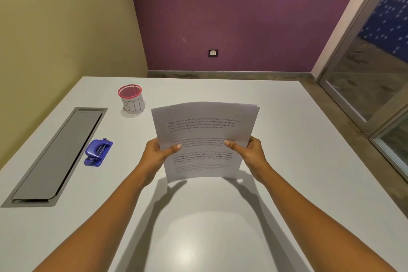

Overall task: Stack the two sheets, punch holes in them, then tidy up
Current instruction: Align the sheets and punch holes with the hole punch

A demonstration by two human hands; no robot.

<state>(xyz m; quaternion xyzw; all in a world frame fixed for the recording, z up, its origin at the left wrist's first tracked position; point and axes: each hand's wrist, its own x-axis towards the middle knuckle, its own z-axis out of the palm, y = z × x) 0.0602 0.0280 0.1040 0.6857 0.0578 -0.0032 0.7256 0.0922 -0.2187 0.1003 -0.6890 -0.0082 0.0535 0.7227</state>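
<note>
Grey cable hatch (59,154) in white table (287,139); wall socket (213,53)

Behind the sheets (205,130), the fingers of the left hand (154,157) and right hand (251,154) are hidden. The back sheet shows only as a sliver above the right grip. Print below both grips is too blurred to read.

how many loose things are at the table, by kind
sheets: 2, held together by the left hand and right hand
hole punch: 1
bin cup: 1
total: 4
</note>
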